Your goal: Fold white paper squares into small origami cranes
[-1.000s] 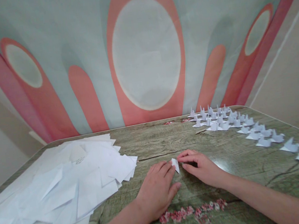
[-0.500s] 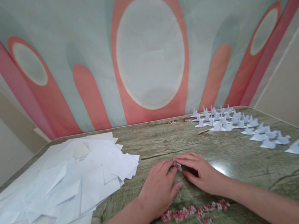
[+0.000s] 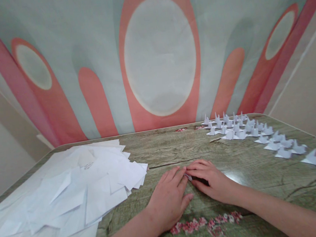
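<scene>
A small folded piece of white paper (image 3: 188, 176) lies on the tabletop between my two hands, mostly covered by fingers. My left hand (image 3: 170, 194) rests palm down, its fingertips pressed on the paper's left side and its thumb pointing right. From the other side, my right hand (image 3: 211, 181) pinches the paper with fingers arched over it and thumb below. The fingertips of both hands meet at the far end of the paper. Off to the right stand several folded white paper birds (image 3: 283, 152), set out in rough rows.
A wide, loose pile of white paper sheets (image 3: 69, 200) covers the table's left side. Pink flower prints (image 3: 192, 226) mark the wood-grain tabletop (image 3: 161, 145) near me. Beyond the far edge hangs a grey-green backdrop with coral shapes (image 3: 168, 121).
My fingertips have closed in over the folded paper, so less of it shows. The left fingers have moved slightly forward and right; the pile and birds stay put.
</scene>
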`<action>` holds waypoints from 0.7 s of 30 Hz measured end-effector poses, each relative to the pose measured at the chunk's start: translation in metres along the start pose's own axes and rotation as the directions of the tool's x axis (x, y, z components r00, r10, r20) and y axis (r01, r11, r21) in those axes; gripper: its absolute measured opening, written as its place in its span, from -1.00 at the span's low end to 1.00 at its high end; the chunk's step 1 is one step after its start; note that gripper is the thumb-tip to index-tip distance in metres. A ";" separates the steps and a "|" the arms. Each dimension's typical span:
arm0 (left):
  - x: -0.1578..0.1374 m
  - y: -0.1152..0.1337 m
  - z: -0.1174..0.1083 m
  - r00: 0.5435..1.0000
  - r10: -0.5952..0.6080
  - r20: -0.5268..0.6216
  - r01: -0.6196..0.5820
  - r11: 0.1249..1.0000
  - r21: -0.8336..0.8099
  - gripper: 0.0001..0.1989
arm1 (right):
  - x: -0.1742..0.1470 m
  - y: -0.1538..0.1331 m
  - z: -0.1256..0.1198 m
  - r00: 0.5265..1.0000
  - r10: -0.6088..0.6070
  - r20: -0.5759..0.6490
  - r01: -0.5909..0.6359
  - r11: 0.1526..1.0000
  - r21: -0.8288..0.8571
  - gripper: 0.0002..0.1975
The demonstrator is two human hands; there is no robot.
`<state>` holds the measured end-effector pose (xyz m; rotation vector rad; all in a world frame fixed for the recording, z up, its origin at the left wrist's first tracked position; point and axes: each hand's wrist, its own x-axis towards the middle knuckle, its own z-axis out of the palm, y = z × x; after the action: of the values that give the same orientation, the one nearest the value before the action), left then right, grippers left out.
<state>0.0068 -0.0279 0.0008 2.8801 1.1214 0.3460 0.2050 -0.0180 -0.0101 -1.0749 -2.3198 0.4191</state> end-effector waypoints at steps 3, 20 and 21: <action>0.000 0.000 0.002 1.000 0.001 0.013 -0.001 1.000 0.006 -0.57 | 0.000 0.003 0.002 1.000 0.000 0.004 0.000 1.000 -0.001 -0.59; 0.002 -0.003 -0.006 1.000 0.020 -0.001 -0.020 0.996 -0.084 -0.68 | 0.014 0.025 -0.005 0.998 0.057 0.038 -0.065 0.968 0.243 -0.79; 0.002 -0.004 -0.006 1.000 0.019 -0.007 -0.019 0.995 -0.099 -0.69 | 0.015 0.025 -0.004 0.998 0.056 0.036 -0.063 0.970 0.235 -0.79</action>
<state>0.0040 -0.0237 0.0068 2.8068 1.0469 0.3993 0.2146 0.0096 -0.0134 -1.0278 -2.1990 0.7192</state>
